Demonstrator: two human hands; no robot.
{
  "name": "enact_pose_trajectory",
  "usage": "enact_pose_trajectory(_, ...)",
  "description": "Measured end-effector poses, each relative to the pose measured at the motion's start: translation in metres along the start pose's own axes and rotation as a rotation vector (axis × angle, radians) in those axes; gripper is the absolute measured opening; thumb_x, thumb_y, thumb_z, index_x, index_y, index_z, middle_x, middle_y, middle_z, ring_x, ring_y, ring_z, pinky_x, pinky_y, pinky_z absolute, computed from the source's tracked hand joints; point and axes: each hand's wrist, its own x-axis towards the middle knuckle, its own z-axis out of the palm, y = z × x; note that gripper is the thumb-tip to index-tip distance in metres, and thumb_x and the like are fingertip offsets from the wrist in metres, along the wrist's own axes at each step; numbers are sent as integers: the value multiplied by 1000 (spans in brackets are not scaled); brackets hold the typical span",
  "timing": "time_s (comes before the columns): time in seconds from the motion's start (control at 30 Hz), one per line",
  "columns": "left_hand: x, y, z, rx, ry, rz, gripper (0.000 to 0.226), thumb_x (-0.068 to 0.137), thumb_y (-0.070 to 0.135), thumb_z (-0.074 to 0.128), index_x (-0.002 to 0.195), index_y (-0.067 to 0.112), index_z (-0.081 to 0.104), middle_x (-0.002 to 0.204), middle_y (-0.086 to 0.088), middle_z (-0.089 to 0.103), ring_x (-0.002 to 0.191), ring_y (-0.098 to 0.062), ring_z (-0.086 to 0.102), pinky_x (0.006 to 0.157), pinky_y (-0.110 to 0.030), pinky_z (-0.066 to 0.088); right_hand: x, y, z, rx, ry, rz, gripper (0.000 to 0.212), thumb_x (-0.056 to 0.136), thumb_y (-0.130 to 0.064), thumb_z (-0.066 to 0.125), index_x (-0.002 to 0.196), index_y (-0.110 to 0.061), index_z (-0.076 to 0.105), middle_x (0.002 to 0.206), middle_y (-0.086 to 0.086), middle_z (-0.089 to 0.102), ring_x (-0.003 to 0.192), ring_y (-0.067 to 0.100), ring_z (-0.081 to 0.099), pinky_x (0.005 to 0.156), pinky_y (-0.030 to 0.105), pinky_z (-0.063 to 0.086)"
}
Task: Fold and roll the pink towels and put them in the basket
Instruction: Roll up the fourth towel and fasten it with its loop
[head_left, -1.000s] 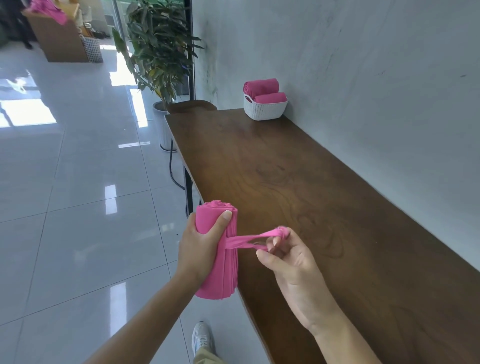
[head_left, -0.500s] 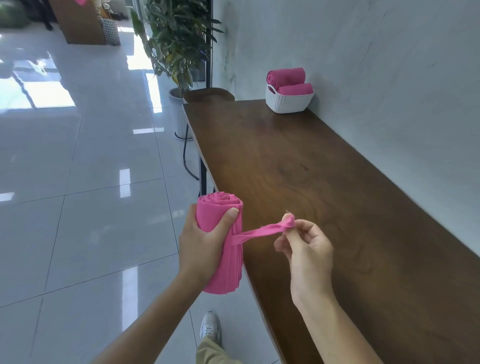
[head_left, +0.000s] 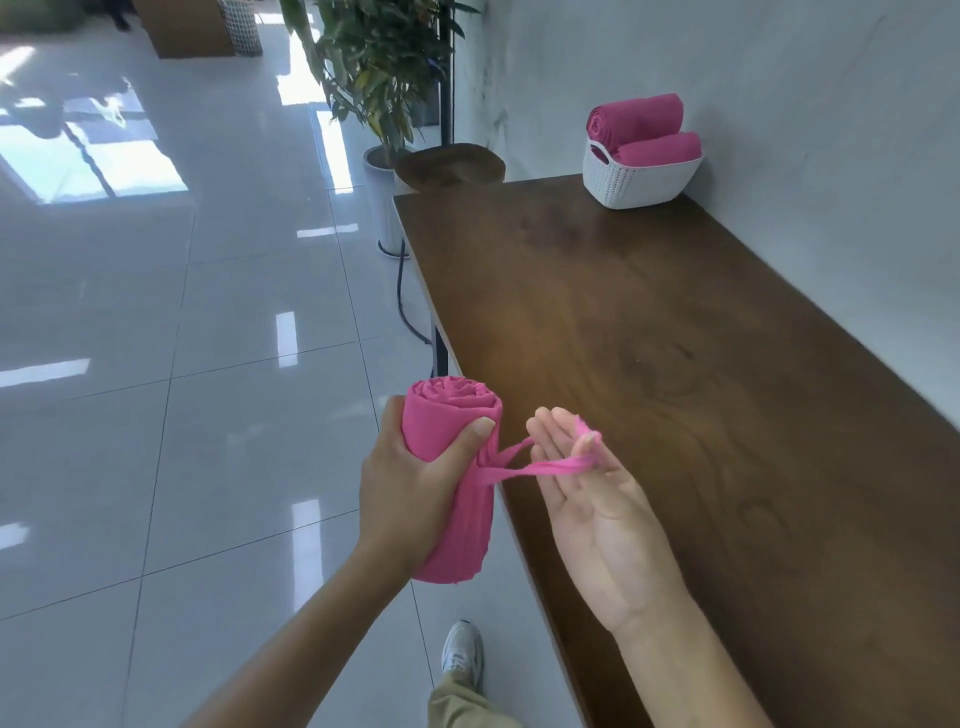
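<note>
Right hand (head_left: 592, 504) is now turned palm-up, strip (head_left: 540, 469) pinched; upright roll (head_left: 441, 415) is gripped by left hand (head_left: 410, 483); basket (head_left: 639, 182) lies well fwd-right.

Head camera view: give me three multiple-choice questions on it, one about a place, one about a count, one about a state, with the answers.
1. Where does the white basket stand?
A. On the floor
B. At the far end of the table, by the wall
C. In the person's lap

2. How many rolled towels lie in it?
A. One
B. Two
C. Four

3. What is the left hand doing?
A. Lying flat on the table
B. Hanging empty
C. Holding a towel roll upright in its grip

Answers:
1 B: it sits in the table's far corner beside the wall.
2 B: two pink rolls show above its rim.
3 C: fingers and thumb wrap round the roll.
</note>
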Motion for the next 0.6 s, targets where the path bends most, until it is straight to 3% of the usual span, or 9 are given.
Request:
enact_pose_trajectory(0.1,27,4,0,75,-65,28,65,65,77,68,116,39,56,97,15,68,84,-16,71,67,-39,64,28,-1,1,-167,-65,4,81,73,-31,74,147,-13,45,136,-3,65,128,10,59,106,20,44)
enact_pose_trajectory(0.17,46,9,-2,143,-139,58,65,66,76,66,118,40,55,99,16,68,85,-15,71,69,-38,64,47,-2,2,-185,-82,-7,83,74,-30,74,148,-11,43,134,-4,66,128,10,59,106,19,44)
enact_pose_trajectory(0.33,87,23,-2,237,-413,141,63,74,76,63,124,39,54,108,16,69,95,-12,70,79,-37,62,88,-10,17,-355,-229,-55,59,84,-24,70,139,-8,53,130,13,65,125,28,61,108,44,48)
enact_pose_trajectory(0.5,119,24,-19,291,-676,88,55,87,68,59,134,47,41,123,19,62,111,-11,65,92,-39,58,126,-19,22,-499,-167,-50,106,62,-57,90,148,-16,44,139,3,61,131,21,57,111,48,45)
enact_pose_trajectory(0.6,137,29,-23,439,-744,153,53,89,72,53,133,46,41,120,20,61,105,-7,64,90,-36,57,137,-18,27,-643,-167,-31,110,55,-64,90,147,-23,45,134,-7,64,127,12,59,107,38,50)
